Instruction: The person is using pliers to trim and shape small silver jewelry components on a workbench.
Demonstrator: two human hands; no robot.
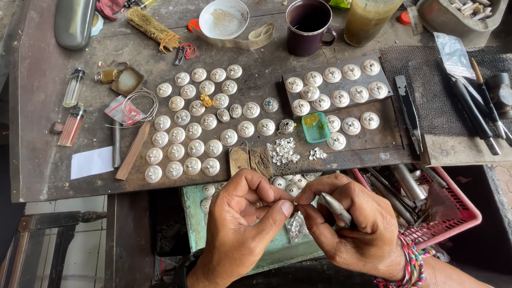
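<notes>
Left hand [240, 224] pinches small piece [292, 203] at fingertips; right hand [349, 226] grasps metal tool [336, 209], tip touching piece.

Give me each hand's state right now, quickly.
Left hand: fingers pinched shut on a small piece, too small to identify.
Right hand: closed around a slim metal tool, fingertips meeting the left's.

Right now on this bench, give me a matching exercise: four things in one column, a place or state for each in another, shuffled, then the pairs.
Things:
1. purple mug
2. white bowl
3. green dish
4. metal tool

Places or states:
A. held in the right hand
B. among the white discs, yellow inside
C. far edge, right of the bowl
D. far edge, holds pale powder

Pairs: 1-C, 2-D, 3-B, 4-A
</notes>
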